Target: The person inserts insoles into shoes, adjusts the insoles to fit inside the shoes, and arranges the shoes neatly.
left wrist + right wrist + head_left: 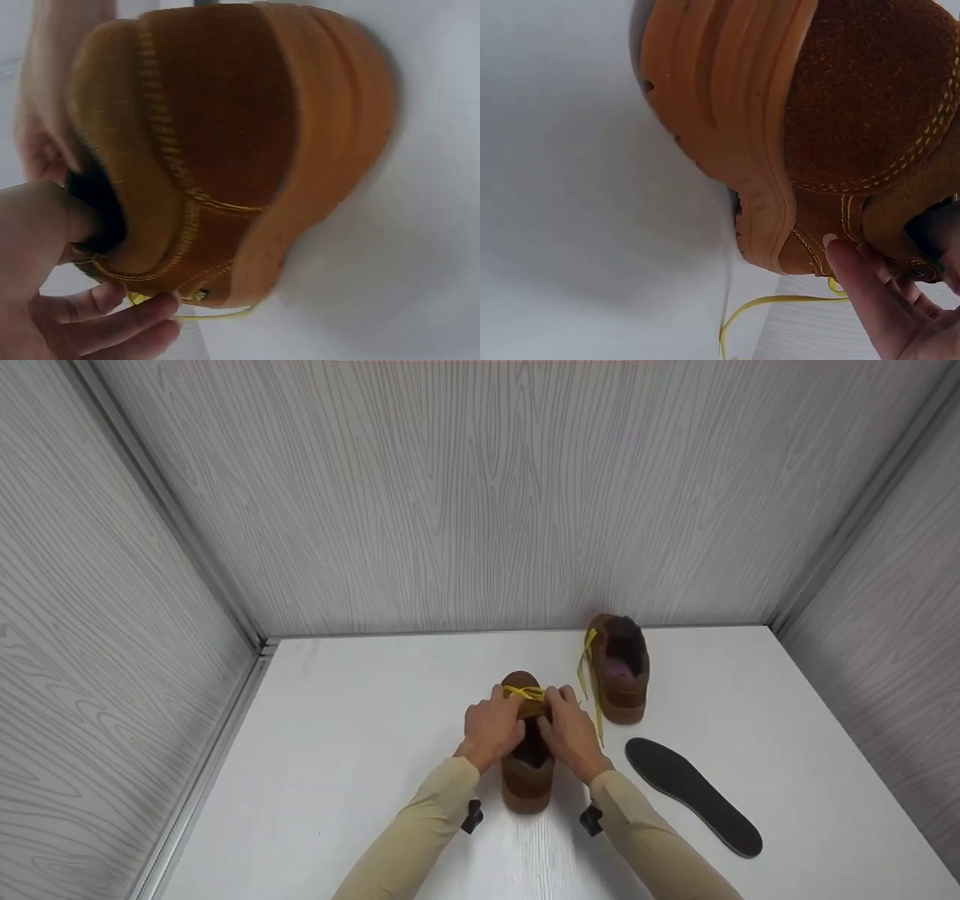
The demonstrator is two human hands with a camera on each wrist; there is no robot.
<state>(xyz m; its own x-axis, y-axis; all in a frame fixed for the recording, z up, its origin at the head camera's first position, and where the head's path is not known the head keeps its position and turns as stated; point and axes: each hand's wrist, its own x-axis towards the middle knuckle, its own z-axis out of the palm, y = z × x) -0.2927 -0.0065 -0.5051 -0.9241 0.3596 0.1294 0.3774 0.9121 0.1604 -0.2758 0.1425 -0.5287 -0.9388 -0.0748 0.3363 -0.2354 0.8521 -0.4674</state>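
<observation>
Two-handed; pinching a shoe (pixel 527 778), kinda lower middle of frame, with half-curled left hand (pixel 493 727) and right hand (pixel 572 735).

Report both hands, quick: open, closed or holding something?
Left hand: holding the near brown shoe at its left side.
Right hand: holding that shoe's right side.

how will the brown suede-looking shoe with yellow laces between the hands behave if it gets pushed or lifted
Pushed low, the brown shoe will probably stay upright, given its broad, thick tan sole. Lifted, its soft-looking collar may give a little, while the thin yellow laces would likely flop.
</observation>
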